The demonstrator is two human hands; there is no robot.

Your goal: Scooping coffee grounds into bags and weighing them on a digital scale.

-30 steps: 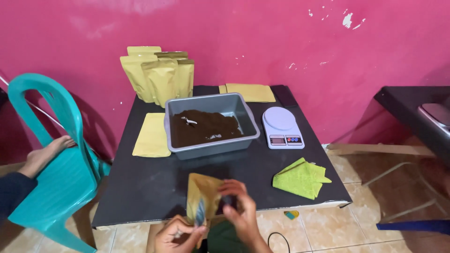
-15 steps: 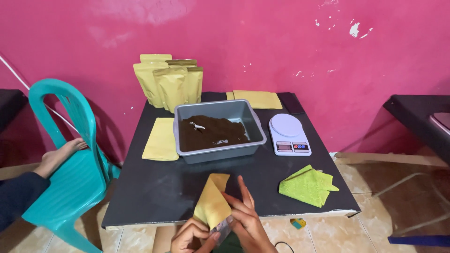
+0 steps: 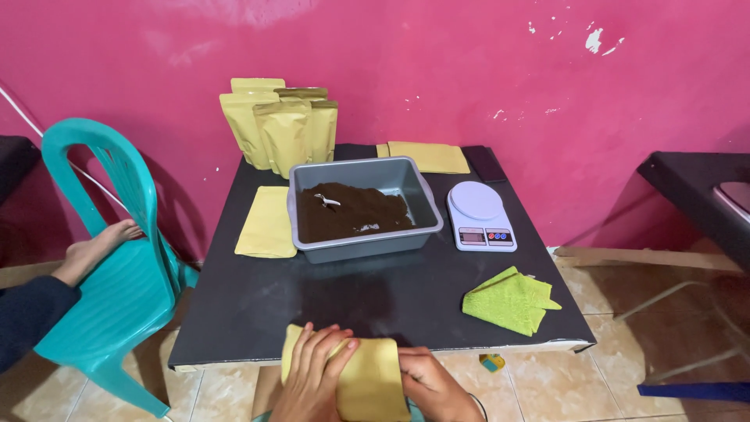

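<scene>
Two hands hold one flat yellow pouch (image 3: 373,379) at the near edge of the black counter (image 3: 258,312). Left hand (image 3: 312,379): grip closed on the pouch, fingers (image 3: 332,348) laid over its upper left face. Right hand (image 3: 430,383): grip closed on the pouch's right edge, fingers behind or beside the panel; the thumb position cannot be determined. The pouch lies face up, partly over the counter edge and partly beyond it, toward the person.

Counter layout:
- Centre: a grey rectangular tub (image 3: 426,199) containing dark brown granular material (image 3: 355,212), with a small pale object resting on that material.
- Left of the tub, just beside it: one flat yellow pouch (image 3: 267,222), lying down.
- Rear left: a group of upright filled pouches (image 3: 283,133), standing against the pink wall (image 3: 437,70).
- Rear centre: further flat pouches (image 3: 426,156), lying down.
- Right of the tub: a white digital scale (image 3: 480,216).
- Front right, well apart from the hands: a folded green cloth (image 3: 509,300).

Left of the counter stands a teal plastic chair (image 3: 109,273). Another person's hand (image 3: 98,248) rests on its seat edge; the dark sleeve (image 3: 27,316) extends to the frame border.
</scene>
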